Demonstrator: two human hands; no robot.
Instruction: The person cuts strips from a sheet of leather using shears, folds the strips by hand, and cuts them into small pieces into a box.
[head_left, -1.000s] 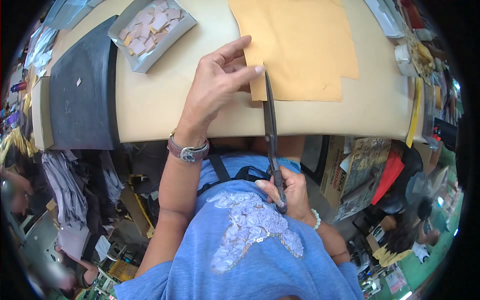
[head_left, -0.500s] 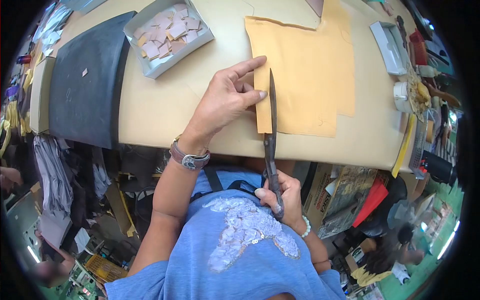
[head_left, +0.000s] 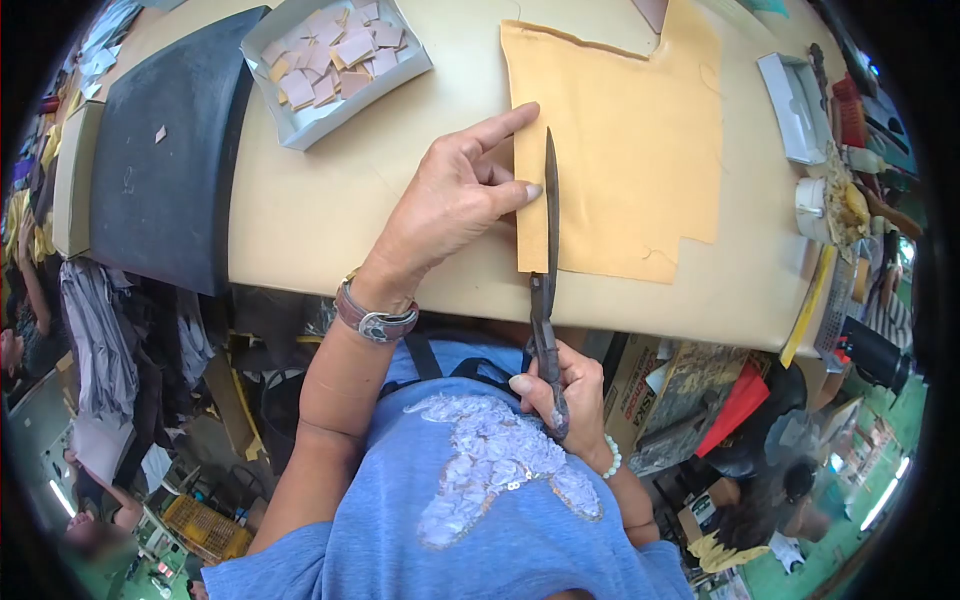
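A yellow-orange sheet of soft-looking material point(head_left: 630, 170) lies on the table, its left edge pinched between the thumb and fingers of my left hand point(head_left: 455, 200). My right hand point(head_left: 572, 392), near the table's front edge, is wrapped round the dark handles of a pair of large scissors point(head_left: 551, 215). The blades point away from me along the sheet's left side, one over the material, close to my left thumb. A narrow strip of the sheet shows left of the blade. The lower blade is hidden under the material.
A pale open box point(head_left: 310, 130) of small pinkish and yellow pieces stands at the back left. Beside it lies a black board point(head_left: 170, 190) with one small piece on it. A narrow white box point(head_left: 792, 105) and a white round container point(head_left: 811, 210) sit at the right edge.
The view has shifted slightly, so the sheet and the right-hand items appear a little further right. My hands keep nearly the same hold on the sheet and the scissors.
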